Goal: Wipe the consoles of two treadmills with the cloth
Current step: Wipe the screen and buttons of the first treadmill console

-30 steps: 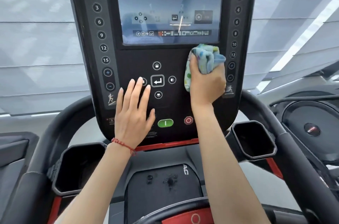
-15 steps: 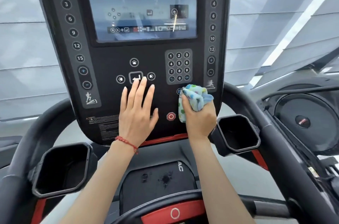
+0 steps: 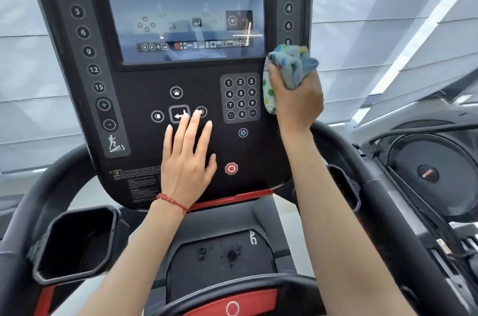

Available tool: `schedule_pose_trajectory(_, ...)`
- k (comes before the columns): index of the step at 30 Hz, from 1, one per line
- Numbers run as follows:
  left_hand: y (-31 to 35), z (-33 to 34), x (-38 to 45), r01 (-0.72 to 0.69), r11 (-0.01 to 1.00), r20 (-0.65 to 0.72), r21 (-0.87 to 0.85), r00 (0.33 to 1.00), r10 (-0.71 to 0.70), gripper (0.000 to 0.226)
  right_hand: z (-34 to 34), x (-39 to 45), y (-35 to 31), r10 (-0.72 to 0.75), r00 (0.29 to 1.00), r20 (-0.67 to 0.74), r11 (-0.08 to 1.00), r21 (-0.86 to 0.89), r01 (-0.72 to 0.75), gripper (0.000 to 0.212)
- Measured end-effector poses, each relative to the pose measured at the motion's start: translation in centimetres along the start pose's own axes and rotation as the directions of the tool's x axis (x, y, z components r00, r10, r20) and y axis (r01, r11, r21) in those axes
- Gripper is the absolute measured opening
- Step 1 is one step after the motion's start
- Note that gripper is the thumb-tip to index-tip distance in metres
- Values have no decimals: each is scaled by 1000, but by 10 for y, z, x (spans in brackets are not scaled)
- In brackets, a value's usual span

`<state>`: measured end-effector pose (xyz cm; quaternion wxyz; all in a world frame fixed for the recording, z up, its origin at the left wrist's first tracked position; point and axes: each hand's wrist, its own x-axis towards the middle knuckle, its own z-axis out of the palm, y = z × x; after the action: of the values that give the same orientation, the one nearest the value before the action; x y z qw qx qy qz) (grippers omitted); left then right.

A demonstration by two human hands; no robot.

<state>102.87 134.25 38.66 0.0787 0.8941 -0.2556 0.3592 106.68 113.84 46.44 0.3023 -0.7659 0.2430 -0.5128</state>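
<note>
Two hands work the treadmill console (image 3: 144, 150): the right hand (image 3: 297, 100) clenches a soft, light, bunched cloth (image 3: 289, 67), likely easiest gripped as a wad, against the right button strip, while the left hand (image 3: 188, 163) lies flat, fingers straight, below the arrow keys.

Gym corner beyond the treadmill.
Hanging across the windows, pale grey blinds (image 3: 362, 18); sitting low at right, a neighbouring machine with a round black flywheel cover (image 3: 429, 176) bearing a small red-marked hub (image 3: 428, 173).
</note>
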Motion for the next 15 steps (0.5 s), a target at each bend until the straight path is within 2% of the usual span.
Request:
schedule_pose_trajectory(4, 10, -1, 3, 41, 999, -17, -9, 999, -41, 54, -18, -37, 30, 24, 1000, -14, 999, -26, -24, 63)
schedule_pose_trajectory(6, 15, 1, 7, 33, 999, -29, -16, 999, -34, 54, -32, -62, 51, 63, 997, 33, 997, -46, -62, 57)
schedule_pose_trajectory(9, 25, 3, 17, 8, 999, -37, -37, 999, -9, 54, -48, -91, 75, 87, 994, 67, 995, -48, -84, 59)
schedule_pose_trajectory(15, 37, 10, 41, -21, 999, -47, -41, 999, 19, 54, -48, -82, 69, 188, 979, 79, 981, 30, -191, 59)
